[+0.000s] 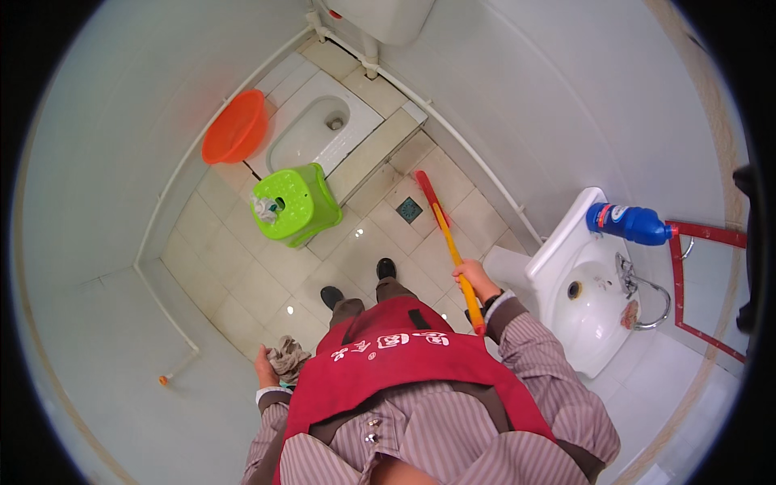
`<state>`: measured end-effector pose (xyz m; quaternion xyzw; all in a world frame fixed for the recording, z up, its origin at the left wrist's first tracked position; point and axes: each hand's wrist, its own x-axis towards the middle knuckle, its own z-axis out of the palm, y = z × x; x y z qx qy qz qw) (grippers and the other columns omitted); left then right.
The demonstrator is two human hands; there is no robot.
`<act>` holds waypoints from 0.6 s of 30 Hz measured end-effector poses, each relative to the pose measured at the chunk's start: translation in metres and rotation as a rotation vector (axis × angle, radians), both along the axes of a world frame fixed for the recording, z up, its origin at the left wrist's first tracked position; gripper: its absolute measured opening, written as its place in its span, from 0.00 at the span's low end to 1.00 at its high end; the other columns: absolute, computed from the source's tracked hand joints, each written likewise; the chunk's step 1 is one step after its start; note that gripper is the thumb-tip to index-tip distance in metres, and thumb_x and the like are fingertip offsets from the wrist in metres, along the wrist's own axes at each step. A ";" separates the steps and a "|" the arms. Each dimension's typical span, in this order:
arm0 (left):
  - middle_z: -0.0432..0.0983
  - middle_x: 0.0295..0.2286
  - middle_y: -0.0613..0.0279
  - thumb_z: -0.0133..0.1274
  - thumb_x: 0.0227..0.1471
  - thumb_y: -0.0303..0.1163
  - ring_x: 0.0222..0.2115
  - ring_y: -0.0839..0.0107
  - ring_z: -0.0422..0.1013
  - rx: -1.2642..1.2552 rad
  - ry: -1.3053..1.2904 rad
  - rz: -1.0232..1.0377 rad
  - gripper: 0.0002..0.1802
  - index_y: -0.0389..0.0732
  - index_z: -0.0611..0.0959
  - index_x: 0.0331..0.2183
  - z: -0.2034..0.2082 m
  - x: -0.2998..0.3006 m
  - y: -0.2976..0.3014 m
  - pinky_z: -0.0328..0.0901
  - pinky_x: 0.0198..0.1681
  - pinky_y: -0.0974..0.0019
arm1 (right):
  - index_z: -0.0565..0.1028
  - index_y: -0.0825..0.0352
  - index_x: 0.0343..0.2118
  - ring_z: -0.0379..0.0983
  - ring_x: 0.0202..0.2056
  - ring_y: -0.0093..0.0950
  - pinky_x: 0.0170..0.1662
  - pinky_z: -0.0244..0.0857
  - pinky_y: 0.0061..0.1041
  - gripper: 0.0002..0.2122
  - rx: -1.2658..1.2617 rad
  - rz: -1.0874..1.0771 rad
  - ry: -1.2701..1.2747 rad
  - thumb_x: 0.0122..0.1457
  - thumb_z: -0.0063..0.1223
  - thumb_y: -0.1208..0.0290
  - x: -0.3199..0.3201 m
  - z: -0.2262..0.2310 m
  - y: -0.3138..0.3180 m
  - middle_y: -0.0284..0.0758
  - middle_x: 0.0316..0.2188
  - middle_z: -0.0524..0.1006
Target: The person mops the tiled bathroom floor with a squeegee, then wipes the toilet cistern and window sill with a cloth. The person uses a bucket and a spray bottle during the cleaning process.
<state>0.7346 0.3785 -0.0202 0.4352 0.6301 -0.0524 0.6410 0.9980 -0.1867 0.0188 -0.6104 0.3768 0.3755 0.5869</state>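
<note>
My right hand (478,280) is wrapped round the yellow handle of a long brush (450,241). Its red head slants down toward the floor tiles near a small square drain (409,210); whether it touches them I cannot tell. On the other side, low by my left hip, my left hand (265,369) grips a crumpled grey-brown cloth (288,357). A bit of something teal shows under the cloth, mostly hidden.
Ahead, a green plastic stool (311,212) bears a crumpled whitish cloth (265,208). An orange basin (236,129) leans by the squat toilet (305,137) on its raised step. A white washbasin (594,323) stands right, with a blue bottle (630,224) on its edge. Pipes run along the walls.
</note>
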 end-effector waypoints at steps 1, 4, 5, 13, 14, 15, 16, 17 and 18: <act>0.71 0.24 0.57 0.44 0.49 0.49 0.25 0.62 0.70 0.003 -0.004 0.018 0.21 0.38 0.71 0.30 -0.002 0.001 -0.001 0.67 0.28 0.58 | 0.66 0.70 0.26 0.64 0.13 0.28 0.14 0.59 0.27 0.09 0.015 -0.026 0.020 0.39 0.49 0.79 0.001 0.006 -0.001 0.35 0.13 0.65; 0.70 0.24 0.59 0.47 0.48 0.47 0.25 0.67 0.68 0.049 -0.038 0.032 0.21 0.36 0.73 0.27 0.001 0.008 -0.004 0.64 0.29 0.63 | 0.65 0.70 0.31 0.64 0.14 0.27 0.14 0.59 0.26 0.12 -0.057 -0.039 -0.020 0.40 0.49 0.80 0.013 0.011 -0.002 0.35 0.14 0.65; 0.70 0.24 0.60 0.48 0.47 0.46 0.25 0.69 0.67 0.065 -0.041 0.030 0.21 0.34 0.75 0.26 0.004 0.012 -0.006 0.63 0.30 0.65 | 0.64 0.70 0.33 0.64 0.14 0.27 0.14 0.60 0.27 0.14 -0.087 -0.003 -0.069 0.41 0.49 0.80 0.021 0.008 0.000 0.35 0.15 0.66; 0.70 0.23 0.61 0.48 0.47 0.48 0.24 0.68 0.68 0.155 -0.068 -0.078 0.22 0.36 0.74 0.27 0.024 0.032 -0.014 0.65 0.29 0.64 | 0.57 0.64 0.38 0.65 0.19 0.34 0.21 0.66 0.39 0.14 0.134 -0.089 0.212 0.48 0.45 0.78 0.024 -0.019 0.024 0.38 0.20 0.64; 0.70 0.23 0.61 0.48 0.47 0.48 0.24 0.68 0.68 0.159 -0.052 -0.070 0.22 0.36 0.74 0.27 0.023 0.032 -0.014 0.64 0.29 0.65 | 0.57 0.65 0.35 0.63 0.16 0.30 0.18 0.64 0.34 0.12 0.119 -0.057 0.184 0.48 0.43 0.79 0.014 -0.016 0.031 0.37 0.18 0.64; 0.69 0.22 0.62 0.48 0.47 0.48 0.24 0.69 0.68 0.155 -0.050 -0.069 0.21 0.36 0.74 0.27 0.022 0.032 -0.015 0.64 0.29 0.65 | 0.58 0.65 0.35 0.63 0.15 0.29 0.17 0.62 0.32 0.12 0.113 -0.085 0.113 0.48 0.44 0.79 0.008 -0.010 0.033 0.36 0.18 0.64; 0.69 0.22 0.62 0.48 0.47 0.47 0.24 0.69 0.67 0.155 -0.042 -0.065 0.21 0.36 0.74 0.27 0.021 0.031 -0.015 0.64 0.29 0.65 | 0.58 0.65 0.35 0.62 0.15 0.28 0.15 0.61 0.31 0.13 0.115 -0.102 0.066 0.47 0.44 0.80 0.003 -0.003 0.035 0.35 0.17 0.64; 0.69 0.22 0.62 0.48 0.47 0.47 0.24 0.69 0.67 0.130 -0.041 -0.062 0.21 0.36 0.74 0.27 0.020 0.031 -0.016 0.64 0.29 0.65 | 0.58 0.65 0.36 0.62 0.14 0.27 0.14 0.59 0.29 0.13 0.111 -0.116 0.011 0.47 0.45 0.80 0.000 0.005 0.035 0.35 0.16 0.64; 0.69 0.22 0.62 0.48 0.47 0.47 0.24 0.69 0.67 0.108 -0.031 -0.055 0.21 0.36 0.74 0.27 0.018 0.031 -0.017 0.64 0.29 0.65 | 0.58 0.65 0.42 0.60 0.12 0.24 0.12 0.55 0.26 0.19 0.136 -0.211 -0.017 0.46 0.46 0.80 -0.003 0.015 0.032 0.33 0.14 0.63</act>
